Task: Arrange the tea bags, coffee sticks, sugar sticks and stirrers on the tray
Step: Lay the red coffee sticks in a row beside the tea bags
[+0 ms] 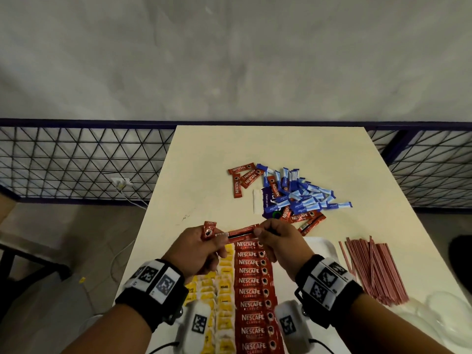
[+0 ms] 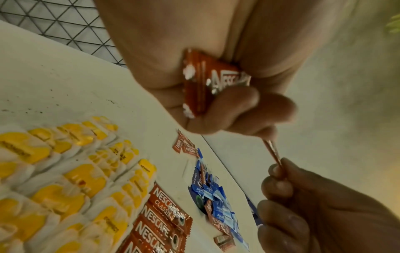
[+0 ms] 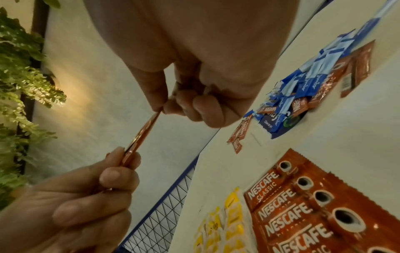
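Note:
Both hands hold one red coffee stick (image 1: 241, 232) level above the far end of the white tray (image 1: 325, 245). My left hand (image 1: 217, 237) pinches its left end and also grips a few more coffee sticks (image 2: 207, 82) in the palm. My right hand (image 1: 258, 231) pinches the right end (image 3: 151, 123). On the tray lie a column of coffee sticks (image 1: 251, 290) and rows of yellow tea bags (image 1: 223, 292) to its left. Blue sugar sticks (image 1: 306, 195) and loose coffee sticks (image 1: 242, 177) are piled farther back. Red stirrers (image 1: 375, 272) lie right of the tray.
A purple packet (image 1: 267, 200) sits under the sugar pile. Clear crumpled plastic (image 1: 439, 310) lies at the near right of the cream table (image 1: 281, 144). A dark wire-mesh fence (image 1: 76, 162) runs behind the table, with a wall socket and cables on the floor at the left.

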The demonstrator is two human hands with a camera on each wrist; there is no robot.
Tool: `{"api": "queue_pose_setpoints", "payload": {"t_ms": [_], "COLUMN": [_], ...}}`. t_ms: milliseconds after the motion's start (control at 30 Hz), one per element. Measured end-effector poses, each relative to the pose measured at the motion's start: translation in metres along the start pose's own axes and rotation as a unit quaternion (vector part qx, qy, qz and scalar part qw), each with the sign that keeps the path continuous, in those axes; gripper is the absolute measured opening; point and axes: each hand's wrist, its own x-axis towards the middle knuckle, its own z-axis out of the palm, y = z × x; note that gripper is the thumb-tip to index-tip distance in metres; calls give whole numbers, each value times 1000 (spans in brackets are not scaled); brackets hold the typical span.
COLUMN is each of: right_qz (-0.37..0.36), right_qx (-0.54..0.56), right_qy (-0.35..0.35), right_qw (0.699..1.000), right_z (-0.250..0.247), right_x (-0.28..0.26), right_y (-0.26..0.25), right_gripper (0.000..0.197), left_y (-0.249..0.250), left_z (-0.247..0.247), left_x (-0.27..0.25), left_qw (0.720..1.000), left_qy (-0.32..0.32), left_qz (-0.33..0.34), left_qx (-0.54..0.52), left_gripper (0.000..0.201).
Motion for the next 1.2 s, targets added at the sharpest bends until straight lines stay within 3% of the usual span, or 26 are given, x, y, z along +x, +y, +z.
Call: {"api": "queue_pose_setpoints", "payload": {"t_ms": [167,333,467,533,700,800,933,1200], "right_qz": [25,27,13,16,39,89,171,236], "right_qx": [65,89,90,106,-2,59,47,22], "right_qy": [10,26,45,71,62,92,136,122], "right_qw": [998,995,995,992,997,990,975,964], "right_z": [-1,2,-2,-2,1,-8,-23,-17], "right_x": [-3,-3,-5,-3,2,10,18,30], "right_y": [-1,-5,-3,-1,6,20,55,91], "right_gripper": [35,13,8,18,20,18,17,26], "left_y": [-3,-3,-5,-5,-7,-16,-37,-66], "left_z": [4,8,7,6,10,1,-25,-48], "left_x": [4,6,12,15,19,23,26,21], "left_qw": [998,995,992,991,992,992,988,979], "left_qy": [41,72,97,102,80,97,140,175], "left_qz": [50,74,83,88,92,75,27,-13], "left_qx": [28,4,8,14,24,19,60,101], "left_gripper": [7,14,22,23,24,26,19,8]}}
